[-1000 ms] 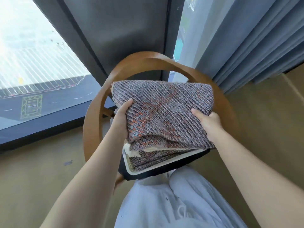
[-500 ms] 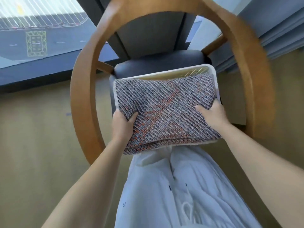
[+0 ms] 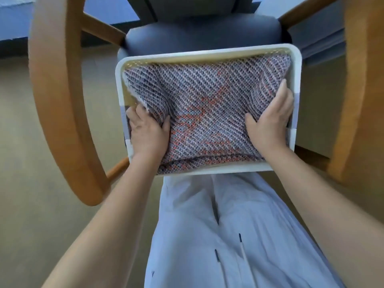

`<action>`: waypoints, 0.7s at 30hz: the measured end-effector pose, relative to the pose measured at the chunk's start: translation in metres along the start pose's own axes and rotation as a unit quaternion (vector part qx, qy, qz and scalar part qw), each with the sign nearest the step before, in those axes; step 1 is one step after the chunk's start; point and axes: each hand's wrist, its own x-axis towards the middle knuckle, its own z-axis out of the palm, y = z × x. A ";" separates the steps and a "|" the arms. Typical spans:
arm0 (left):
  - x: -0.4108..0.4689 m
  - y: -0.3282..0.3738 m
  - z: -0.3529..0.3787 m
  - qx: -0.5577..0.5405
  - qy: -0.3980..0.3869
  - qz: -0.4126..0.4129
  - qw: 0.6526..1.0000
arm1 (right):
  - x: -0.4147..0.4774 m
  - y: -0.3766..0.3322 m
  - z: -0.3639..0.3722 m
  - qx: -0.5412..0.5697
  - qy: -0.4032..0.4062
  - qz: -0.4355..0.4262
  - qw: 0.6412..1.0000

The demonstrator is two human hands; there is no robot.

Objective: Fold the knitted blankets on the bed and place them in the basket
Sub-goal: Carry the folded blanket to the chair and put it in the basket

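Observation:
A folded knitted blanket (image 3: pixel 207 104), grey and white with orange patches, lies inside a white rectangular basket (image 3: pixel 207 53) and fills most of it. My left hand (image 3: pixel 148 132) presses on the blanket's near left corner, fingers tucked down between blanket and basket wall, thumb on top. On the right edge my right hand (image 3: pixel 270 119) does the same, with its fingers along the basket's right wall. Whatever lies under the top blanket is hidden.
The basket stands on the dark padded seat (image 3: pixel 203 36) of a chair with a curved wooden frame (image 3: pixel 56 104) that wraps around both sides. My white trousers (image 3: pixel 228 225) are right against the basket's near rim. Beige floor (image 3: pixel 25 163) lies all around.
The blanket went from being held above the chair down into the basket. Both hands slid from gripping its sides to pushing its edges in. My view tilted down and closer.

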 end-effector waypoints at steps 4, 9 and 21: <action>-0.036 0.005 -0.006 0.063 0.134 0.166 0.975 | -0.017 -0.016 -0.012 -0.085 -0.028 -0.193 0.977; -0.036 -0.012 0.014 0.179 -0.036 0.175 0.968 | -0.011 -0.007 0.013 -0.232 -0.246 -0.079 0.938; -0.006 0.006 0.027 0.231 -0.139 0.063 0.961 | -0.006 -0.008 0.024 -0.255 -0.287 -0.069 0.921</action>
